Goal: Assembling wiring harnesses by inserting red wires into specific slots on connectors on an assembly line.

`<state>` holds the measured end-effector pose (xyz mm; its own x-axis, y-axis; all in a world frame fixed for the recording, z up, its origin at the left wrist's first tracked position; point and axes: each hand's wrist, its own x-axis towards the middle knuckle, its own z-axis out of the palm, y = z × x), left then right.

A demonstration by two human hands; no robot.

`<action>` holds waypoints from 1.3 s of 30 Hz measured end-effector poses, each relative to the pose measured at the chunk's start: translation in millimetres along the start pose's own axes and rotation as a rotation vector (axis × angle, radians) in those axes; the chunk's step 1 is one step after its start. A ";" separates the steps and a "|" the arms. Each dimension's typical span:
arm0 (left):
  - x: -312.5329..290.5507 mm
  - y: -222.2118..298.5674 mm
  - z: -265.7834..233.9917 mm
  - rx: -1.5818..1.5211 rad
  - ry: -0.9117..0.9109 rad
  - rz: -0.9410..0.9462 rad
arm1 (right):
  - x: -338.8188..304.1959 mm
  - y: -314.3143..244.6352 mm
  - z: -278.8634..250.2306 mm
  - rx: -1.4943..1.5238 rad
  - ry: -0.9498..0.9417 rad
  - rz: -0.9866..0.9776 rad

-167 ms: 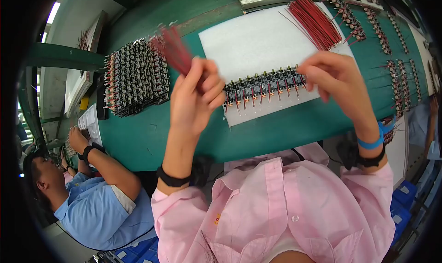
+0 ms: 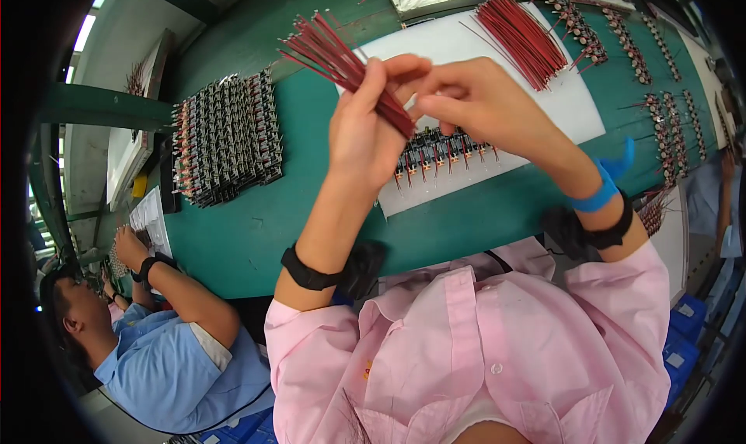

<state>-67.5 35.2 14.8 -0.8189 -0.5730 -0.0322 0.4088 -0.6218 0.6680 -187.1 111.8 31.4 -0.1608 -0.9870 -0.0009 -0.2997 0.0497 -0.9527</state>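
My left hand (image 2: 361,137) is closed around a bundle of dark red wires (image 2: 330,53), whose stripped ends fan out at the upper left. My right hand (image 2: 486,106) meets it at the bundle's lower end, thumb and fingers drawn together; anything between them is too small to make out. Beneath both hands, a row of small circuit boards (image 2: 443,152) with short red and black leads lies on a white foam sheet (image 2: 579,121). Part of that row is hidden by my hands. A larger pile of red wires (image 2: 522,43) rests on the sheet's far right.
Left on the green table (image 2: 311,234) stands a dense stack of circuit boards (image 2: 229,137). Strips of round parts with wires (image 2: 628,47) lie along the right side. A co-worker in a blue shirt (image 2: 183,366) works at the lower left. Blue bins (image 2: 684,327) sit at lower right.
My left hand has moved right with the wire bundle, which now tilts over the foam sheet. My right hand has come left from the row's right end to meet it.
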 end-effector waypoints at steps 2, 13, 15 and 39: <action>7.0 -3.6 9.7 0.097 0.128 0.034 | 10.9 2.4 2.2 0.000 0.021 -0.050; 8.2 0.3 0.7 0.059 0.075 0.088 | 30.2 0.8 9.9 0.243 0.038 -0.131; 9.4 1.4 5.3 0.092 0.160 0.117 | 26.4 -2.5 1.8 0.265 -0.003 -0.089; 3.2 7.5 -4.4 0.998 0.004 -0.064 | -1.2 19.9 -13.6 0.333 0.142 0.013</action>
<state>-65.3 26.4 16.3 -0.8254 -0.5571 -0.0913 -0.1628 0.0802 0.9834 -205.6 116.1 16.6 -0.2983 -0.9545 0.0063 0.0218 -0.0134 -0.9997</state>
